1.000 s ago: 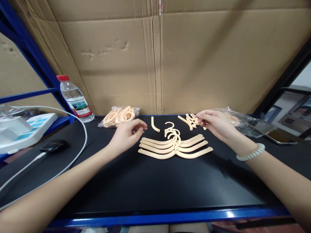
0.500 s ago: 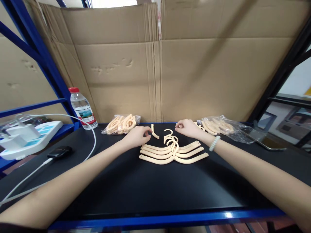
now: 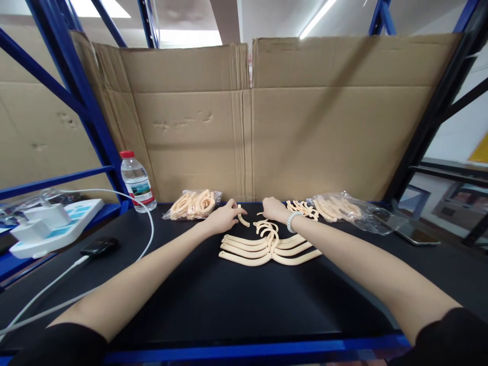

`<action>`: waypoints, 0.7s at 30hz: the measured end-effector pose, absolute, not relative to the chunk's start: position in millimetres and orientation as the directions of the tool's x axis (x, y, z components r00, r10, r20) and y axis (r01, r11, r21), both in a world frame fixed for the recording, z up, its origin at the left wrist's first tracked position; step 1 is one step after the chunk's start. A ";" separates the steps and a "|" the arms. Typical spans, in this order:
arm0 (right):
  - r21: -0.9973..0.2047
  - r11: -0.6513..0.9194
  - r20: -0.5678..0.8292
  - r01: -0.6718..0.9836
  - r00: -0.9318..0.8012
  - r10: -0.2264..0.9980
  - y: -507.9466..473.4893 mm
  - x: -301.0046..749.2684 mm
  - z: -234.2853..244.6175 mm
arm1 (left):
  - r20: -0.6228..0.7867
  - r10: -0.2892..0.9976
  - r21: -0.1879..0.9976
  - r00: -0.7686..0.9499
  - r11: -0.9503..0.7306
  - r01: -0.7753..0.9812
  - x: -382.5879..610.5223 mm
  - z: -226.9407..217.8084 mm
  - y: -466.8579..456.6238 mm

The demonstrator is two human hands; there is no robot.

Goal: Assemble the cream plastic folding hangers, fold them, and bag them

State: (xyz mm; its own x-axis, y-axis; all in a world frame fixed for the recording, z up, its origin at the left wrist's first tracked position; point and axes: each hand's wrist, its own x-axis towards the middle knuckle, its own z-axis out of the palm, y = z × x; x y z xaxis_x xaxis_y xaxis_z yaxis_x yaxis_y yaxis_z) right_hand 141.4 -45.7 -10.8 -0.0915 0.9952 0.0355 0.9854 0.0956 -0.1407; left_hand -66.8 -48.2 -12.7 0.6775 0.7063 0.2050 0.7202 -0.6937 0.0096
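Observation:
Cream folding hangers [image 3: 244,262] lie stacked on the black tabletop, their curved arms spread and hooks [image 3: 263,227] pointing away from me. My left hand [image 3: 225,217] is at a loose curved hanger arm [image 3: 244,221], finger and thumb closed around its upper part. To the right, my right hand [image 3: 274,209] is closed over a loose hanger hook [image 3: 260,213]; only a short end shows beside the fingers, and the fingertips are partly hidden. Just beyond my right wrist lies a pile of small hooks [image 3: 303,208].
Clear bags of cream parts lie at the left [image 3: 192,204] and right [image 3: 335,207]. A water bottle [image 3: 138,183], power strip [image 3: 57,226], black adapter [image 3: 99,247] and cables are on the left. A phone [image 3: 417,235] lies far right. Cardboard [image 3: 324,142] walls the back.
My left hand has closed in on the loose hanger arm. My right hand has moved left and down over the loose hook. The view has tilted up, showing more ceiling.

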 end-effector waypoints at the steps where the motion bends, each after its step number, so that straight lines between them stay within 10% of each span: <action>1: -0.169 0.086 0.026 0.982 -0.083 0.996 -44.2 142.0 -11.1 | 0.211 0.700 0.003 0.682 -0.698 0.716 -66.9 -14.2 -48.5; 9: -0.522 0.002 -0.086 0.853 -0.055 0.995 -39.0 155.5 3.7 | 0.298 0.638 0.028 0.710 -0.750 0.661 -66.3 -24.7 -49.4; 21: -0.978 0.082 0.080 0.193 -0.017 0.997 -93.0 185.0 20.3 | 0.593 0.571 0.325 0.568 -0.815 0.480 -65.2 -1.4 -82.8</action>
